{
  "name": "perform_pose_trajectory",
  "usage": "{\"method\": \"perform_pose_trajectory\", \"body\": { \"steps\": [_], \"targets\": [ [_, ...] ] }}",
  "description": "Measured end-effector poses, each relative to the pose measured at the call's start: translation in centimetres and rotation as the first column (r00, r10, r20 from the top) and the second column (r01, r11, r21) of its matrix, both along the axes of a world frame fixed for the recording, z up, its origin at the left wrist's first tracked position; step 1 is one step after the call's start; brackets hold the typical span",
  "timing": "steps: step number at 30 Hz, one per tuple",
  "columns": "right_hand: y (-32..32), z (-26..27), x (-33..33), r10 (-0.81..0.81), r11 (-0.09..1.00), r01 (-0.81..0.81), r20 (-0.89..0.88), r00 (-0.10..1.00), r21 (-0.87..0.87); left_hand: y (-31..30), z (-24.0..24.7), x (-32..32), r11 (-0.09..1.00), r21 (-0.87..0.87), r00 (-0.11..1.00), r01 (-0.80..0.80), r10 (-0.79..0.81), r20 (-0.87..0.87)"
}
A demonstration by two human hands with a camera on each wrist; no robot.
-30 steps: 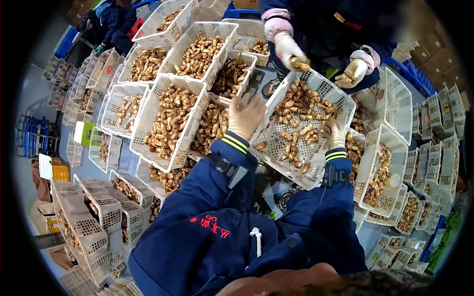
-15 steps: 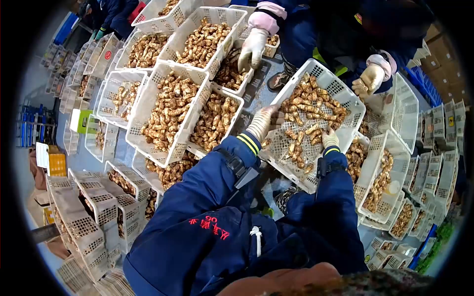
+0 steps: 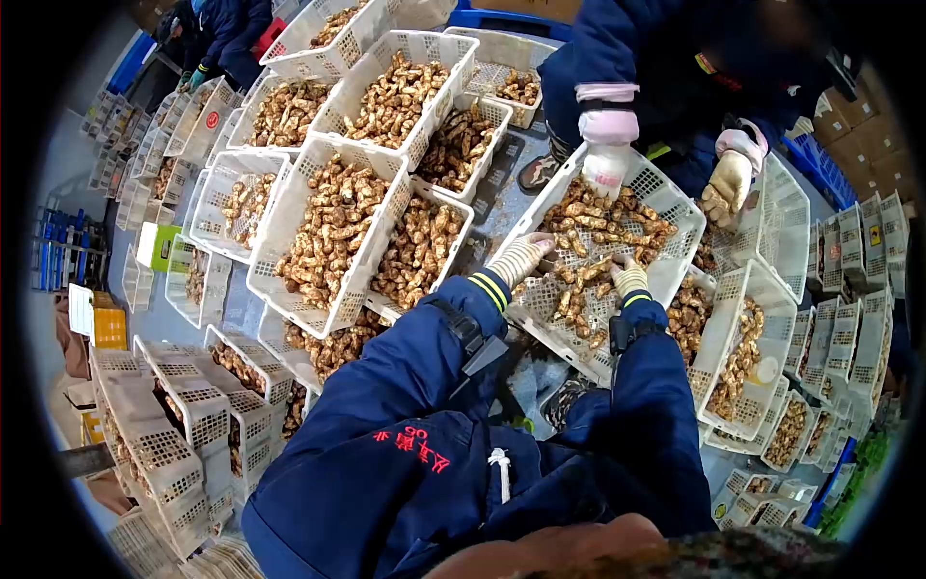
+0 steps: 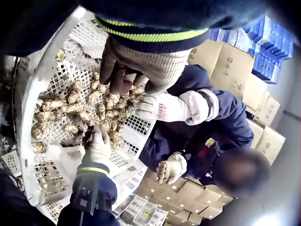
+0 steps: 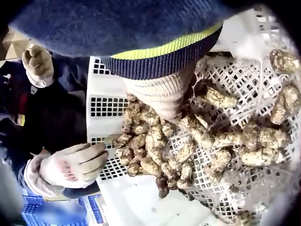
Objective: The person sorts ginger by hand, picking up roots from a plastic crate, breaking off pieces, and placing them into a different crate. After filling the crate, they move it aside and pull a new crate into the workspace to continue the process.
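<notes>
A white lattice basket stands tilted in front of me, partly filled with brown knobbly tubers. My gloved left hand is at its near-left edge; in the left wrist view its fingers hang down onto the tubers. My gloved right hand lies inside the basket among the tubers, its fingertips hidden by the cuff. Across the basket, another person's white-gloved hand reaches into the far end. Their other glove hangs beside the far-right corner.
Several white baskets of tubers crowd the left and back, with more on the right. Empty baskets are stacked at lower left. Another person crouches at the far upper left. Cardboard boxes stand behind.
My left hand dropped from the basket's upper left side to its near-left edge. My right hand moved further in. The other person's white glove came into the far end.
</notes>
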State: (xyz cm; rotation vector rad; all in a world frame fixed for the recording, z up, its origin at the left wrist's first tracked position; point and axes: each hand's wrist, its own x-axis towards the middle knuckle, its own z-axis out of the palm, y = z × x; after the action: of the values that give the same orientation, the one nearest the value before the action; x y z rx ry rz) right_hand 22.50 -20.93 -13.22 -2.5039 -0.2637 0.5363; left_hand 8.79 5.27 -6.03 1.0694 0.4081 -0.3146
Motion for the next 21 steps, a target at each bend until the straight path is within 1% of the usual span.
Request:
{"method": "perform_pose_trajectory", "body": {
  "steps": [1, 2, 3, 4, 5, 7, 8, 9, 11, 12, 13, 14, 15, 16, 17, 19, 20, 21],
  "targets": [
    [0.2, 0.7, -0.1, 0.074, 0.997, -0.072, 0.055, 0.996, -0.034, -0.5, 2.5, -0.6, 0.99, 0.134, 0.999, -0.036, 0.039, -0.02],
    [0.7, 1.4, -0.2, 0.078, 0.994, -0.083, 0.072, 0.994, 0.071, -0.6, 2.8, -0.5, 0.98, 0.199, 1.0, -0.025, 0.026, -0.002],
    [0.9, 1.6, -0.1, 0.08, 0.98, -0.095, 0.088, 0.993, 0.173, -0.7, 2.8, -0.4, 0.965, 0.262, 1.0, -0.016, 0.012, 0.016],
    [1.9, 4.3, -0.8, 0.095, 0.984, -0.111, 0.12, 0.988, 0.138, -0.9, 2.3, -0.3, 0.946, 0.323, 0.999, -0.007, -0.003, 0.032],
    [2.6, 5.2, -1.0, 0.087, 0.963, -0.116, 0.125, 0.988, 0.244, -0.8, 0.2, 0.0, 0.941, 0.338, 0.994, -0.019, -0.019, 0.11],
    [4.5, 9.4, -2.7, 0.038, 0.904, -0.055, 0.047, 0.998, 0.423, -0.8, 1.1, -0.2, 0.977, 0.214, 0.996, 0.015, -0.033, 0.078],
    [4.9, 9.5, -3.0, 0.046, 0.842, -0.062, 0.042, 0.998, 0.536, -1.3, 1.9, -0.4, 0.992, 0.125, 0.999, -0.022, 0.017, 0.04],
    [5.1, 9.6, -3.4, 0.043, 0.818, -0.073, 0.067, 0.997, 0.571, -1.7, 5.5, -1.5, 0.997, 0.071, 0.999, -0.044, 0.043, 0.016],
    [6.1, 15.1, -6.5, 0.053, 0.83, -0.07, 0.046, 0.998, 0.554, -2.3, 5.4, -1.5, 1.0, 0.013, 0.999, 0.005, -0.005, 0.045],
    [6.0, 15.2, -7.0, 0.059, 0.803, -0.088, 0.067, 0.996, 0.589, -2.6, 5.9, -1.7, 0.999, -0.009, 0.996, 0.036, -0.035, 0.086],
    [5.7, 15.4, -7.5, 0.079, 0.804, -0.14, 0.13, 0.988, 0.578, -2.5, 5.3, -1.6, 0.995, -0.022, 0.985, 0.102, -0.097, 0.143],
    [5.3, 15.6, -8.0, 0.055, 0.785, -0.095, 0.084, 0.995, 0.612, -2.7, 5.3, -1.7, 0.992, -0.035, 0.982, 0.122, -0.116, 0.15],
    [5.3, 16.9, -8.8, 0.031, 0.763, -0.046, 0.034, 0.999, 0.644, -2.9, 6.0, -2.0, 0.988, -0.048, 0.979, 0.145, -0.136, 0.154],
    [5.3, 18.5, -9.8, 0.002, 0.746, -0.047, 0.069, 0.998, 0.664, -3.2, 6.1, -2.0, 0.978, -0.099, 0.971, 0.184, -0.165, 0.175],
    [4.9, 18.9, -10.4, -0.042, 0.75, -0.015, 0.071, 0.997, 0.661, -3.7, 6.1, -2.1, 0.962, -0.186, 0.966, 0.198, -0.16, 0.204],
    [4.2, 16.9, -10.7, -0.136, 0.568, 0.129, -0.062, 0.989, 0.813, -4.2, 7.1, -2.6, 0.927, -0.302, 0.964, 0.222, -0.161, 0.214],
    [3.4, 16.4, -10.8, -0.126, 0.64, 0.108, -0.034, 0.991, 0.761, -4.3, 7.1, -2.7, 0.884, -0.39, 0.954, 0.257, -0.167, 0.248],
    [3.3, 15.8, -10.8, -0.1, 0.591, 0.17, -0.137, 0.986, 0.789, -4.5, 7.2, -2.6, 0.878, -0.401, 0.952, 0.263, -0.169, 0.255]
  ]
}}
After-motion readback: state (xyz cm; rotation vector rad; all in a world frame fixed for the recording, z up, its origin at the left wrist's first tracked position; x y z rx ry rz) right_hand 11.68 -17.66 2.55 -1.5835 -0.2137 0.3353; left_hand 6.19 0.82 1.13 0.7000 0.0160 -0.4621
